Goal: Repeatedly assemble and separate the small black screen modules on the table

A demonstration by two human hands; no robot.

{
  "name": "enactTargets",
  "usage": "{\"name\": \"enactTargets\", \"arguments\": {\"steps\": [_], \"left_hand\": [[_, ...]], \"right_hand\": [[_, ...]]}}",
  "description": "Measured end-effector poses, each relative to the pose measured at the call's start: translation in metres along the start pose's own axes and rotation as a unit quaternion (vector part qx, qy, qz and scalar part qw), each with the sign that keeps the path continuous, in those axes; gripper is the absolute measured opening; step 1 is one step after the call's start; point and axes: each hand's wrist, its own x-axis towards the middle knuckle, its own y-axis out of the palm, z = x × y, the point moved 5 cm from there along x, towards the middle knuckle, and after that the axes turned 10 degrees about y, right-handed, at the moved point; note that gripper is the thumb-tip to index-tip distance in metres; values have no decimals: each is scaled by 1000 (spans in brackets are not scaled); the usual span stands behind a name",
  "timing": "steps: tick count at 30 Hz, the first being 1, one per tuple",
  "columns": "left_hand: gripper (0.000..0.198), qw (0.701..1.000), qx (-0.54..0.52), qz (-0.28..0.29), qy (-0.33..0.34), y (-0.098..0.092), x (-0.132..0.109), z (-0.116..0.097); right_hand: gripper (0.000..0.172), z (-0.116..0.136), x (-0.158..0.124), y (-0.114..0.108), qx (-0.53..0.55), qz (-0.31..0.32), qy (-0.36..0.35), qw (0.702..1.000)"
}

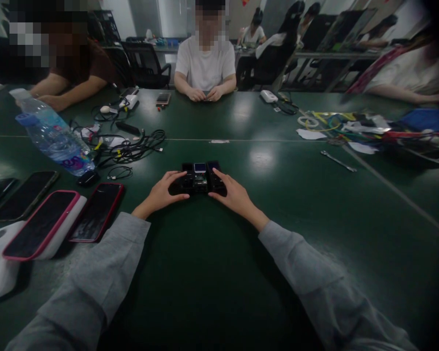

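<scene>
A small black electronic device point(200, 181) lies on the green table in front of me, with a little screen and an exposed circuit board at its middle. My left hand point(161, 192) grips its left end, thumb at the near side and fingers on the far side. The right end is gripped the same way by my right hand point(235, 191), a fingertip resting on its top. What lies beneath the device is hidden.
Left of me are a red-edged phone point(98, 212), a pink-cased phone point(44, 223), leaning water bottles point(54, 141) and tangled black cables point(135, 148). A wrench point(338, 161) and a heap of wires point(366, 126) lie at right. A person point(206, 63) sits opposite.
</scene>
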Motion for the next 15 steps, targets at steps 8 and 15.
{"name": "enactTargets", "arguments": {"steps": [8, 15], "left_hand": [[63, 995, 98, -2, 22, 6, 2, -6], [64, 984, 178, 7, 30, 10, 3, -15]], "right_hand": [[80, 2, 0, 0, -1, -2, 8, 1000], [80, 5, 0, 0, -15, -3, 16, 1000]]}}
